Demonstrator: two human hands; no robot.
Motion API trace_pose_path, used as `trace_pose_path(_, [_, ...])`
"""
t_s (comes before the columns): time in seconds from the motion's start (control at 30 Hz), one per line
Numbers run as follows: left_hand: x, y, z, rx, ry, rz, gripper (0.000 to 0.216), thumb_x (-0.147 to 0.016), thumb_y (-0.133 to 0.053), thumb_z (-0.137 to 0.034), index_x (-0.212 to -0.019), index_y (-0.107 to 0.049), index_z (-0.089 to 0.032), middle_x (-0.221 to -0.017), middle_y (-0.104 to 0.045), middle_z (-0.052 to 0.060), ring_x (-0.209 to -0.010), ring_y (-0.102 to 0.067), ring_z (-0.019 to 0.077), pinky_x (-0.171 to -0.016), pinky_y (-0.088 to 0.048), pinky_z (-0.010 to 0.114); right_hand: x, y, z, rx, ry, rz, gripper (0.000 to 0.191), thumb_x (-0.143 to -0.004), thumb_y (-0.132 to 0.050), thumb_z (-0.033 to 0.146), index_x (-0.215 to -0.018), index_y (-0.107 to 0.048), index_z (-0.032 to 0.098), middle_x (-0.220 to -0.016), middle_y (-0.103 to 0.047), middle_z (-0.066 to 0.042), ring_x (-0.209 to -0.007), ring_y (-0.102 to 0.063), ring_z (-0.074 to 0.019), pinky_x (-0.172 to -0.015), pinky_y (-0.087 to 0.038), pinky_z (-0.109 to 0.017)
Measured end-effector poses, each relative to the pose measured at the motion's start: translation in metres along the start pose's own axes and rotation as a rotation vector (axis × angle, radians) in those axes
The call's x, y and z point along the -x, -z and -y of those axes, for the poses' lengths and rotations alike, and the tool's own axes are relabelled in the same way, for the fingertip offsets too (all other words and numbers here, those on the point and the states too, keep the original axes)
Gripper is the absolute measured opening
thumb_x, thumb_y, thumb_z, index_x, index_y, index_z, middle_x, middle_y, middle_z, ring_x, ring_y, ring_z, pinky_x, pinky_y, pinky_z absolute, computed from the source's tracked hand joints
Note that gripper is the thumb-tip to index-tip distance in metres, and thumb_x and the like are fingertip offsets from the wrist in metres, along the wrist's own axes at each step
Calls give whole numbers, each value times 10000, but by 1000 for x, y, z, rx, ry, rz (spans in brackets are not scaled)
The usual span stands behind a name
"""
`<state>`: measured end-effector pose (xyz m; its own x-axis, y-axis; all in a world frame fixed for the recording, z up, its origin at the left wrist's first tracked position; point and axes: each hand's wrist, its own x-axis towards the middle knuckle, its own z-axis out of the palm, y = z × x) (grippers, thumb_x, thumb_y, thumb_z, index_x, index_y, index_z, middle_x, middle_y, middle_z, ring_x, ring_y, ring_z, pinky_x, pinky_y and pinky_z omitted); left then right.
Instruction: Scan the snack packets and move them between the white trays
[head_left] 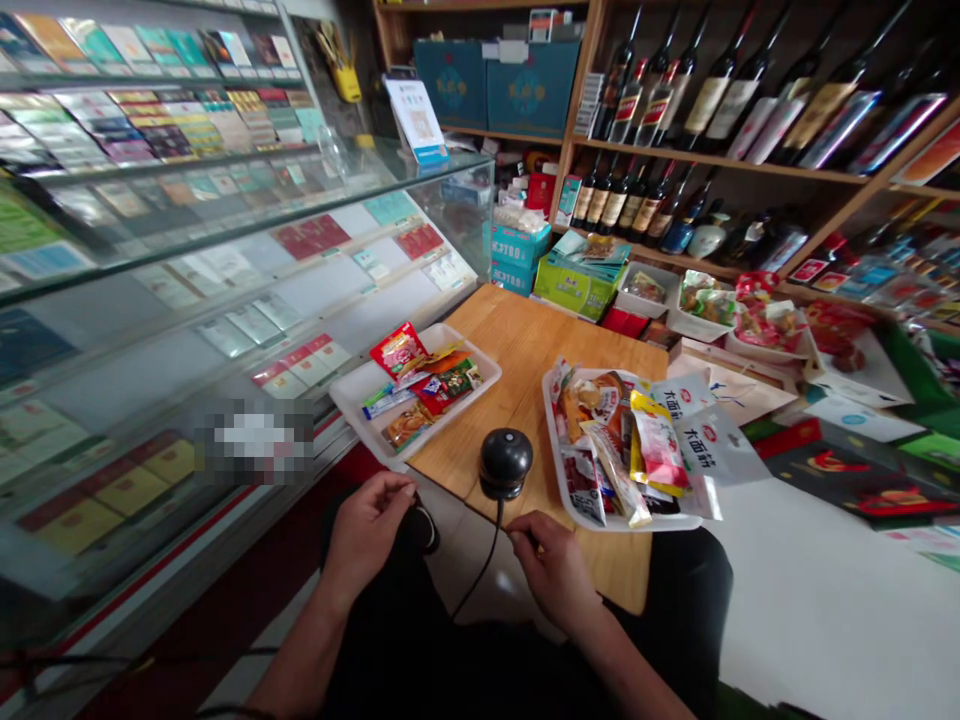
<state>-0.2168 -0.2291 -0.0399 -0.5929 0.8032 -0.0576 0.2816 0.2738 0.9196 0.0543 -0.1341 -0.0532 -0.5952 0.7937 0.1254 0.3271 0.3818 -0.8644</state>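
A small wooden table [525, 345] stands before me with a black dome-shaped scanner [505, 462] near its front edge, its black cable [480, 565] trailing down. My left hand [367, 530] hovers below the table's front left corner with fingers curled, holding nothing I can make out. My right hand [551, 565] rests at the table's front edge just right of the cable, fingers curled near it. A white tray [352, 395] with several snack packets sits on the left. Another white tray [559, 470] piled with snack packets sits on the right.
A glass display counter [225, 260] of cigarette packs runs along the left. Wooden shelves [720, 160] with wine bottles fill the back right. Boxes, bowls of snacks and a green box [574, 285] crowd behind the table. A white surface [817, 580] lies to the right.
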Motion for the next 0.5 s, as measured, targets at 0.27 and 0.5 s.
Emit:
trace_pose_path(0.27, [-53,7,-2,135,-25,-71,306,-793,-769,-425,-986,-729,-191,-955,-741,59,-851,-670,195,-761,-506,284,-10,-31,14,-30,3,94,158,-965,-553,215,-921,-704,215,-861,-694,-32,-800,-664,-170,-742,-491,-280])
trace_pose_path(0.5, [-145,-21,-10,801,427,-10,357,-688,-821,-200,-1016,-685,-172,-888,-709,40,-768,-675,154,-742,-551,295,-14,-29,23,-12,20,104,147,-959,-553,195,-910,-690,217,-837,-681,-25,-789,-656,-166,-728,-481,-277])
